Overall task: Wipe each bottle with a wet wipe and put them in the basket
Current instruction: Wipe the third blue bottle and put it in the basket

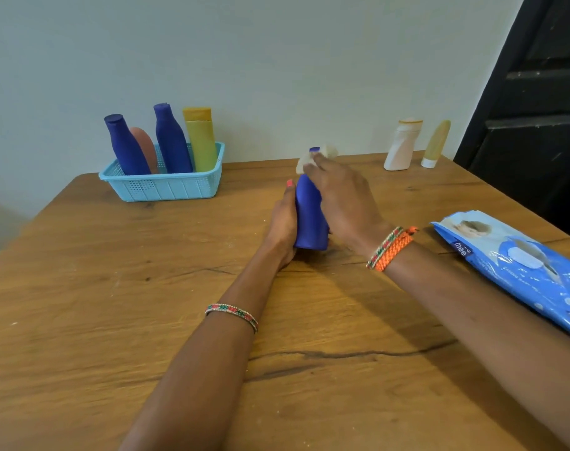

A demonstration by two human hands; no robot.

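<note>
At table centre, bottle: upright blue plastic bottle (pixel 310 209) on the wooden table (pixel 114 304).
Left hand (pixel 282 227): grasping its body.
Right hand (pixel 338 198): pinching a crumpled white wet wipe (pixel 316 156) against its cap.
Basket: light-blue plastic basket (pixel 166 187), 10 o'clock, four bottles inside.
Wipes: blue wet-wipe pack (pixel 517 262), 3 o'clock.

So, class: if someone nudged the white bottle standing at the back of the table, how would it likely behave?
The white bottle is tall, narrow and looks slanted, so it would probably tip rather than slide. Its smooth plastic may be slippery. Standing close to the yellow tube, it could knock that over.
</note>
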